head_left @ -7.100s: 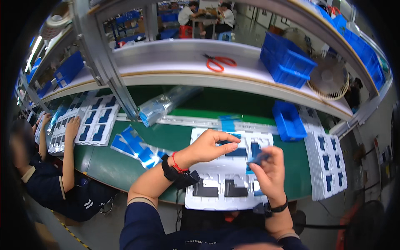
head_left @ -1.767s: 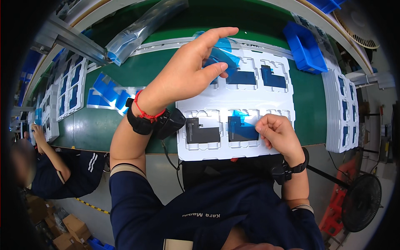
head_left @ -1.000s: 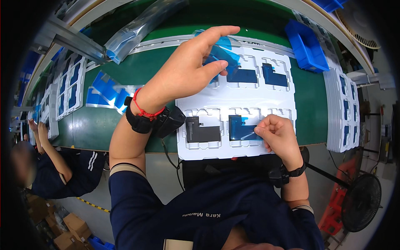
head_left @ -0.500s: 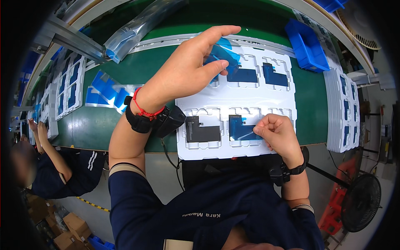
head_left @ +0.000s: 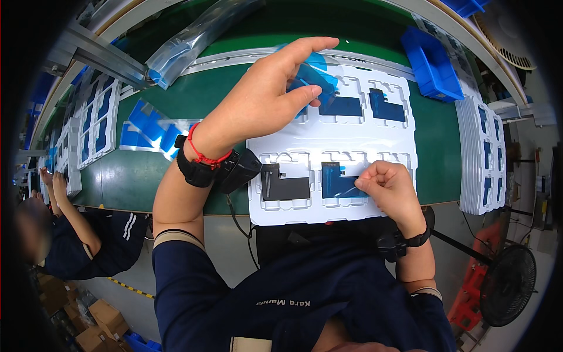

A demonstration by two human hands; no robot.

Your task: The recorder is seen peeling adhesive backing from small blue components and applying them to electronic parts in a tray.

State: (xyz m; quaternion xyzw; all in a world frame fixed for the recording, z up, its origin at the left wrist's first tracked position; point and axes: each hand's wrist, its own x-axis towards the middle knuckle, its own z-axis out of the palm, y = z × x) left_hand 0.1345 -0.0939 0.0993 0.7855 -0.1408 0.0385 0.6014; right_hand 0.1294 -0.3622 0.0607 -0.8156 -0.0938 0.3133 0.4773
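Note:
A white moulded tray (head_left: 281,216) lies before me with L-shaped flat battery cells in its pockets. My right hand (head_left: 384,186) pinches the edge of a thin clear-blue film (head_left: 346,189) that lies over the near middle cell (head_left: 333,176). To its left sits a dark grey cell (head_left: 285,188), with no blue film on it. Above the tray's far left part, my left hand (head_left: 272,88) has its index finger and thumb stretched apart. Blue film sheets (head_left: 319,76) hang from its other fingers, which are partly hidden. Two blue-coated cells, one a far-right cell (head_left: 387,108), show beyond.
Loose blue film strips (head_left: 149,129) lie left on the green table (head_left: 146,185). A clear plastic roll (head_left: 196,41) and a blue bin (head_left: 432,64) stand at the back. Stacked trays (head_left: 472,158) rise at right. Another person (head_left: 88,234) works at far left.
My right hand has shifted very slightly left with the film edge still pinched. The left hand stays where it was.

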